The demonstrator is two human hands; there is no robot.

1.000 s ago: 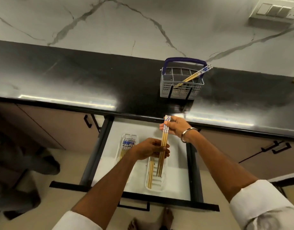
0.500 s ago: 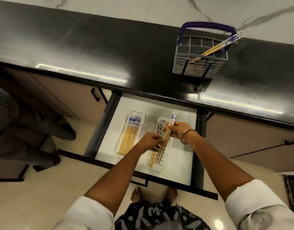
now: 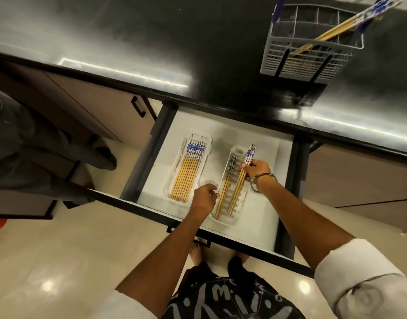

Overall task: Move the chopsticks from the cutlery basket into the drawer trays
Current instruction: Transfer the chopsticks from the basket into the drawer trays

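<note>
An open white drawer point(image 3: 262, 203) holds two clear trays. The left tray point(image 3: 174, 180) is filled with several yellow chopsticks point(image 3: 186, 176) with blue-white tops. In the right tray point(image 3: 240, 214) lie a few chopsticks point(image 3: 224, 192). My right hand point(image 3: 257, 170) grips a small bundle of chopsticks point(image 3: 238, 192) near their patterned ends, their tips down in the right tray. My left hand point(image 3: 204, 198) hovers at that tray's left rim, fingers loosely curled, holding nothing I can make out. On the black counter, the grey cutlery basket point(image 3: 308, 56) keeps a few chopsticks point(image 3: 349, 24) leaning out to the right.
The black countertop point(image 3: 151, 42) runs across the top, its edge overhanging the drawer's back. Brown cabinet fronts with black handles point(image 3: 138, 107) flank the drawer. A person's dark trouser legs point(image 3: 37, 146) stand at the left. My bare feet point(image 3: 197, 254) are on the pale floor below the drawer front.
The bundle in my right hand has come down from above the drawer into the right tray. My left hand has let go of it and shifted left. My head has tilted further down.
</note>
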